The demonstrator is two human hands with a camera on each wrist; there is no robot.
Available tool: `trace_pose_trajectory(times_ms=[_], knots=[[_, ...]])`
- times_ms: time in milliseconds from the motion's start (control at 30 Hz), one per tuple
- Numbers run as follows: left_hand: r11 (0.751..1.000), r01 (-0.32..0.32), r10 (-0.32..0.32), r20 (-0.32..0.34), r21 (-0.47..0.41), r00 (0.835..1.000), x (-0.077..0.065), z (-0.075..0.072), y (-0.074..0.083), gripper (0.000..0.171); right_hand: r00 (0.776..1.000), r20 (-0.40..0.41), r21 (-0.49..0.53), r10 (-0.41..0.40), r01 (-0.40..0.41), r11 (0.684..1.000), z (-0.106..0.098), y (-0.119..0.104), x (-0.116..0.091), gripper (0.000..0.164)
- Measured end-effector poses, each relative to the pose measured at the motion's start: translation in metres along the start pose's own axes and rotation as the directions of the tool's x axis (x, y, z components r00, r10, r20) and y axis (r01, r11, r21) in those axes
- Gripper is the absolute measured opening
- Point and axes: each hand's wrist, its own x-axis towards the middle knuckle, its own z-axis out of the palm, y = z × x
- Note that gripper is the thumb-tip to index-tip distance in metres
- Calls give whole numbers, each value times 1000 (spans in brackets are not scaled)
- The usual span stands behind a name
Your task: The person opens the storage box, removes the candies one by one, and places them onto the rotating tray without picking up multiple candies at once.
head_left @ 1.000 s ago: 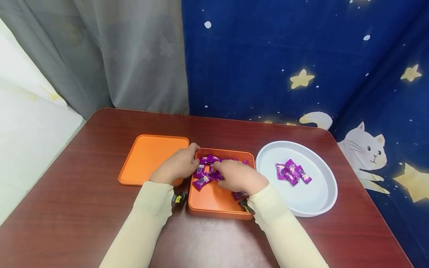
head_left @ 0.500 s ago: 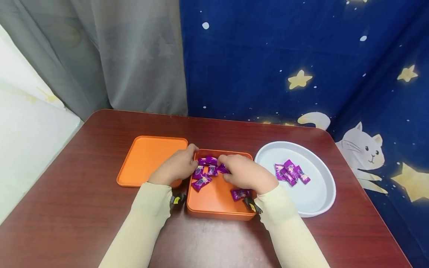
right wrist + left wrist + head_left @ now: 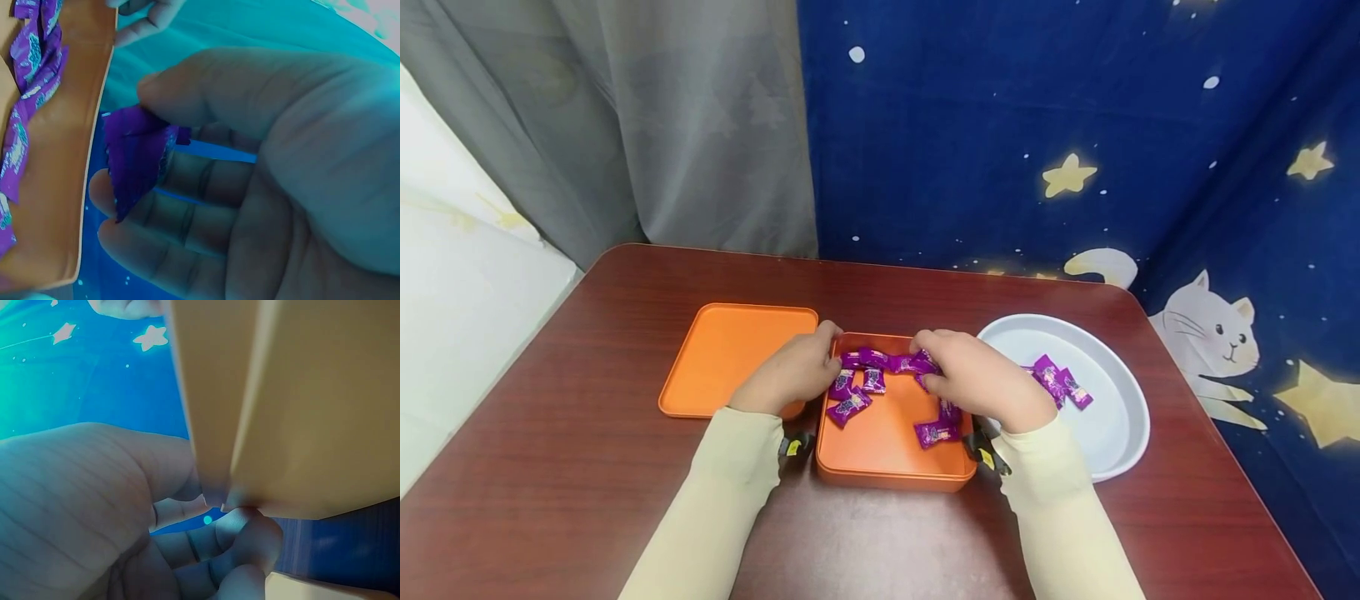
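Observation:
An orange square box (image 3: 891, 481) holds several purple wrapped candies (image 3: 850, 406), mostly lined along its far, left and right sides. My left hand (image 3: 790, 371) grips the box's far left rim; in the left wrist view its thumb and fingers are at the wall's edge. My right hand (image 3: 981, 379) is over the box's far right corner. In the right wrist view, it pinches one purple candy (image 3: 134, 153) between thumb and fingers, beside the box wall (image 3: 69, 144).
Right of the box stands a round white tray (image 3: 1108, 442) with a few purple candies (image 3: 1056, 379), partly behind my right hand. An orange lid (image 3: 737, 354) lies flat to the left. The brown table (image 3: 625, 483) ends at a curtain (image 3: 925, 150).
My right hand has moved rightward across the box, from among the candies at the centre to the far right corner. The left hand stays at the left rim.

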Motion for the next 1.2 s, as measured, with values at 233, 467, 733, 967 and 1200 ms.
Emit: trace_pose_trajectory(times_ms=[233, 467, 733, 967, 1200], knots=[[1000, 3, -3, 4, 4, 1000, -1, 0, 0, 45, 999, -3, 14, 44, -44, 999, -8, 5, -8, 36], [1000, 7, -7, 3, 8, 1000, -1, 0, 0, 45, 996, -36, 22, 79, -78, 997, -14, 15, -16, 38], [1000, 9, -9, 2, 6, 1000, 1, 1, -2, 45, 991, -43, 31, 128, -126, 991, -19, 29, -21, 37], [1000, 9, -9, 3, 6, 1000, 3, 2, -3, 46, 981, -23, 67, 193, -192, 979, -22, 44, -25, 39], [1000, 8, -8, 1, 4, 1000, 4, 3, -3, 46, 969, -42, 56, 245, -243, 969, -22, 67, -30, 41]])
